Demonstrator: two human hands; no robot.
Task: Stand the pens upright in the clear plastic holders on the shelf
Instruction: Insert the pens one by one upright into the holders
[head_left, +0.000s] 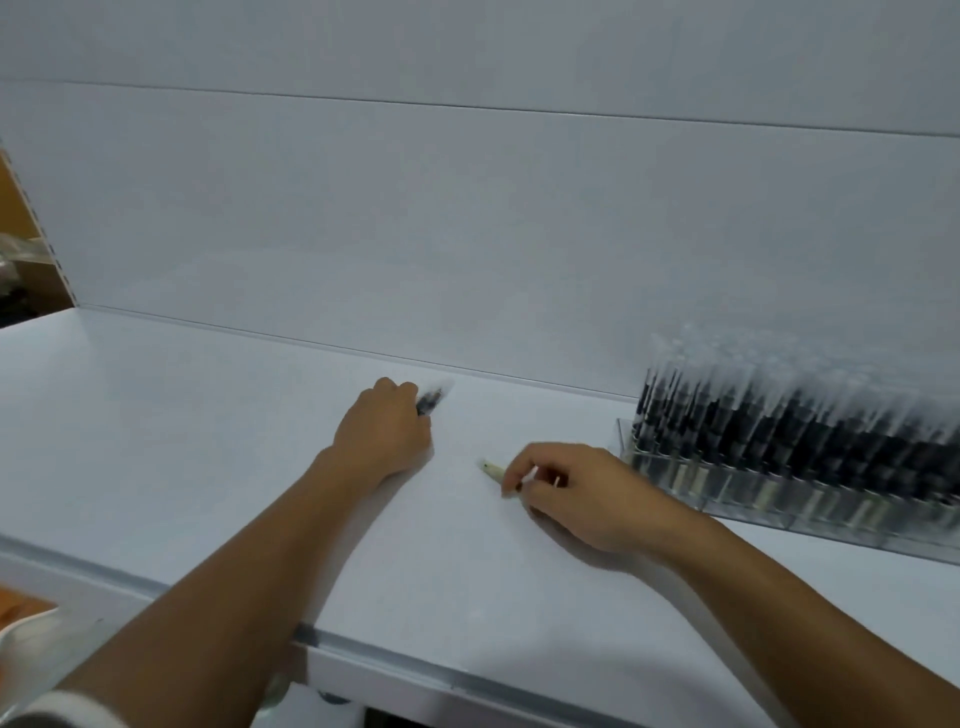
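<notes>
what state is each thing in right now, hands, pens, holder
left hand, curled round a dark pen, resting on the shelf
dark pen, in the left hand's grip, not yet in a holder
right hand, pinching a pale pen
pale pen, held low, tip pointing left
clear plastic holder, on the shelf, packed with upright pens

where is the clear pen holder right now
In the head view the clear holder, packed with upright pens, stands at the far right of the shelf, just right of the right hand, which pinches a pale pen.
</notes>
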